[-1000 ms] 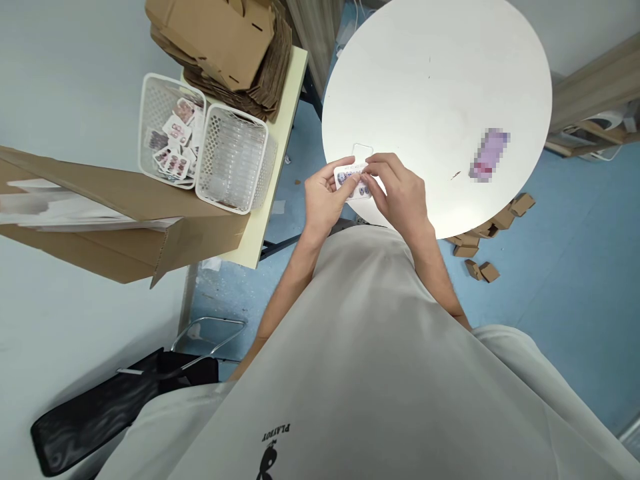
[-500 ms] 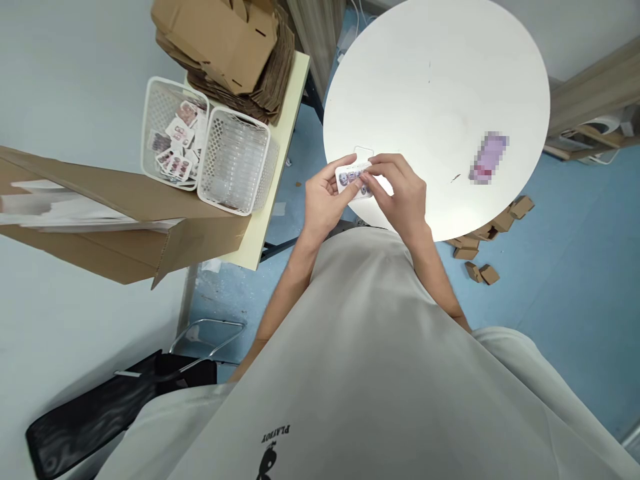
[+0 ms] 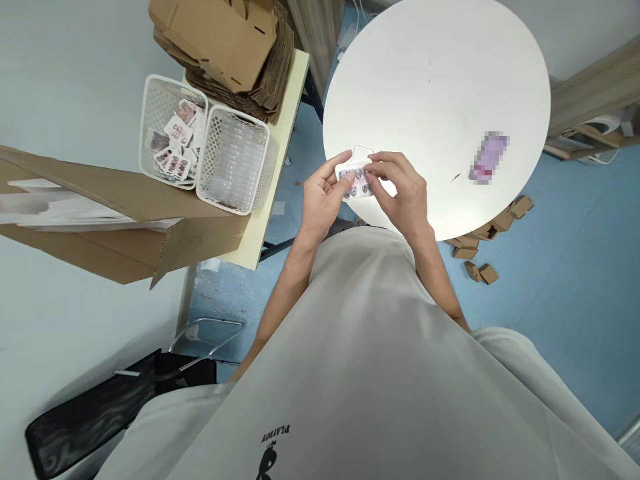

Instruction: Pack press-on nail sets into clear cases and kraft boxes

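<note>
My left hand (image 3: 323, 197) grips the left side of a small white card of press-on nails (image 3: 361, 190), its thumb lying over the front. Two rows of purplish nails show on the card. On its right edge, the fingertips and thumb of my right hand (image 3: 403, 193) are pinched. A clear plastic flap with a rounded outline (image 3: 363, 152) stands out beyond the card's far edge; whether it is part of a case around the card I cannot tell. Both hands are over the near edge of the round white table (image 3: 430, 113).
On the side table (image 3: 285, 160) at the left are a basket of nail cards (image 3: 150, 110), a basket of clear plastic cases (image 3: 263, 143) and stacked flat cardboard boxes (image 3: 220, 40). A large open carton (image 3: 210, 240) stands nearer. A blurred purple item (image 3: 489, 158) lies on the round table. Small brown boxes (image 3: 465, 252) sit on the floor.
The card has turned so that more of its face and both rows of nails show. My right fingers have shifted from over its front to its right edge.
</note>
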`<state>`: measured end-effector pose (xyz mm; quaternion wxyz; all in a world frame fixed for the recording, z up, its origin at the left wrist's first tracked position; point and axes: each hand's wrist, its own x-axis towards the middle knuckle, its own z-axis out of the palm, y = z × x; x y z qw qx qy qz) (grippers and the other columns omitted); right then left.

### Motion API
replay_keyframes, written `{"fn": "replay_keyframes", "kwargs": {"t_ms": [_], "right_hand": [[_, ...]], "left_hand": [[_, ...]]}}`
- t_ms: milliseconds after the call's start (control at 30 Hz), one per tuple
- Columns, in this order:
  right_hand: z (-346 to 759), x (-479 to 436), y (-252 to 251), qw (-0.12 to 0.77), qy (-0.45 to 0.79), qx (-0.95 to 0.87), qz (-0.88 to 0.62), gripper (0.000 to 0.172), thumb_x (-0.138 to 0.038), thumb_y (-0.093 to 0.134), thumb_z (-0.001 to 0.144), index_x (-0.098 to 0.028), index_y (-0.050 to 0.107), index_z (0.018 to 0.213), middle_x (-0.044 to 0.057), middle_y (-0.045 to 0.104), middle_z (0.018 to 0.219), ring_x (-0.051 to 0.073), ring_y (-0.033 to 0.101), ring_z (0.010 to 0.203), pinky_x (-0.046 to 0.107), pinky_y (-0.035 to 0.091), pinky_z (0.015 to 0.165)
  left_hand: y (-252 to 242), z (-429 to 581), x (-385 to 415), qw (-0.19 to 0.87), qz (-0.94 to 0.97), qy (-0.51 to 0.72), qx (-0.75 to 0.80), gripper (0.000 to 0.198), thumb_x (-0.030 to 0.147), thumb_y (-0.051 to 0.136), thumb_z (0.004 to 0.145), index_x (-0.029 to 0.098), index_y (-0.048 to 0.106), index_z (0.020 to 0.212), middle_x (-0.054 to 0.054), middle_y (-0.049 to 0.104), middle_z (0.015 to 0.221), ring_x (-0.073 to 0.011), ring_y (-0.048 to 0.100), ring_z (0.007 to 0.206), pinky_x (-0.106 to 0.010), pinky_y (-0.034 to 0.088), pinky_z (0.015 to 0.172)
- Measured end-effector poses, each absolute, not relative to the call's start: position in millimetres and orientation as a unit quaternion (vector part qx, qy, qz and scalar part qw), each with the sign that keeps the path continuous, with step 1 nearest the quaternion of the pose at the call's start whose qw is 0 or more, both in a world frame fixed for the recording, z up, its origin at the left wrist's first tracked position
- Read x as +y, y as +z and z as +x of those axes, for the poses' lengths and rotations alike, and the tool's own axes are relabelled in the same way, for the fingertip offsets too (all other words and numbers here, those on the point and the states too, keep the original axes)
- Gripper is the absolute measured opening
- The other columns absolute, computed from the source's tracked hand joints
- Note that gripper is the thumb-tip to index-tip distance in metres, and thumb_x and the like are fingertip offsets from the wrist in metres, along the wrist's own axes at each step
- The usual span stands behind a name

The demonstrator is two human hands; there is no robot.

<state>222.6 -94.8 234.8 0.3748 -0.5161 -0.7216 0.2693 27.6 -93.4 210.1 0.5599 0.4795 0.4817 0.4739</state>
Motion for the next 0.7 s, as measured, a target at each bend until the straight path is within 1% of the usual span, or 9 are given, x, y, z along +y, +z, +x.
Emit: {"fn": "replay_keyframes", "kwargs": {"t_ms": [67, 133, 267, 400, 500, 567, 633, 700], "right_hand": [[221.5, -94.9, 236.2, 0.371, 0.276, -0.717, -0.522, 0.034, -0.053, 0.051, 0.118, -0.029, 0.075, 0.122, 0.010, 0.075, 0.137, 0.023, 0.077, 0.110, 0.041, 0.068, 0.096], [219.8, -95.0, 236.3, 0.374, 0.282, -0.710, -0.525, 0.036, -0.057, 0.054, 0.116, -0.028, 0.074, 0.122, 0.010, 0.076, 0.134, 0.023, 0.076, 0.109, 0.041, 0.068, 0.095], [215.4, -96.1, 235.9, 0.395, 0.283, -0.694, -0.532, 0.037, -0.058, 0.052, 0.117, -0.029, 0.073, 0.122, 0.008, 0.078, 0.126, 0.022, 0.076, 0.109, 0.040, 0.068, 0.094], [213.9, -97.2, 236.5, 0.400, 0.287, -0.689, -0.532, 0.036, -0.057, 0.051, 0.117, -0.029, 0.074, 0.122, 0.009, 0.078, 0.126, 0.023, 0.076, 0.110, 0.041, 0.068, 0.095], [215.3, -97.6, 236.7, 0.403, 0.280, -0.691, -0.531, 0.037, -0.057, 0.051, 0.117, -0.029, 0.073, 0.127, 0.010, 0.076, 0.133, 0.025, 0.076, 0.114, 0.043, 0.069, 0.095], [216.3, -98.0, 236.7, 0.403, 0.255, -0.692, -0.542, 0.039, -0.058, 0.051, 0.116, -0.029, 0.071, 0.134, 0.013, 0.072, 0.143, 0.029, 0.073, 0.125, 0.047, 0.068, 0.097], [216.4, -98.8, 236.2, 0.398, 0.232, -0.697, -0.550, 0.040, -0.059, 0.053, 0.115, -0.029, 0.070, 0.136, 0.016, 0.068, 0.150, 0.033, 0.069, 0.136, 0.055, 0.066, 0.103], [214.9, -100.3, 235.1, 0.384, 0.232, -0.709, -0.544, 0.039, -0.060, 0.059, 0.112, -0.030, 0.072, 0.134, 0.016, 0.068, 0.150, 0.037, 0.066, 0.142, 0.061, 0.062, 0.112]], "left_hand": [[214.8, 29.3, -94.3, 0.570, 0.454, 0.477, 0.491, 0.066, 0.073, 0.081, 0.094, 0.027, 0.077, 0.141, -0.010, 0.084, 0.125, -0.0295, 0.081, 0.120, -0.043, 0.065, 0.109], [219.3, 30.6, -95.1, 0.582, 0.438, 0.476, 0.493, 0.063, 0.072, 0.084, 0.093, 0.027, 0.079, 0.137, -0.009, 0.086, 0.121, -0.0266, 0.082, 0.113, -0.039, 0.065, 0.105], [226.1, 32.2, -95.9, 0.589, 0.434, 0.476, 0.488, 0.062, 0.069, 0.087, 0.091, 0.026, 0.080, 0.135, -0.010, 0.086, 0.123, -0.0247, 0.082, 0.110, -0.038, 0.064, 0.104], [226.6, 33.4, -96.6, 0.574, 0.448, 0.478, 0.491, 0.064, 0.074, 0.083, 0.091, 0.027, 0.082, 0.135, -0.009, 0.086, 0.121, -0.0245, 0.082, 0.107, -0.036, 0.065, 0.100], [224.3, 33.3, -96.0, 0.572, 0.450, 0.481, 0.489, 0.066, 0.076, 0.082, 0.091, 0.027, 0.081, 0.137, -0.009, 0.086, 0.121, -0.0259, 0.082, 0.112, -0.038, 0.066, 0.102], [223.4, 33.2, -94.6, 0.574, 0.449, 0.485, 0.484, 0.066, 0.075, 0.082, 0.092, 0.027, 0.080, 0.137, -0.010, 0.085, 0.125, -0.0286, 0.081, 0.121, -0.041, 0.065, 0.106], [224.2, 33.7, -93.0, 0.571, 0.446, 0.492, 0.483, 0.065, 0.074, 0.083, 0.091, 0.028, 0.080, 0.137, -0.010, 0.084, 0.130, -0.0314, 0.077, 0.130, -0.043, 0.064, 0.111], [227.1, 35.7, -92.4, 0.566, 0.443, 0.497, 0.486, 0.065, 0.075, 0.083, 0.091, 0.028, 0.080, 0.136, -0.010, 0.082, 0.135, -0.0333, 0.074, 0.137, -0.045, 0.063, 0.114]]}}
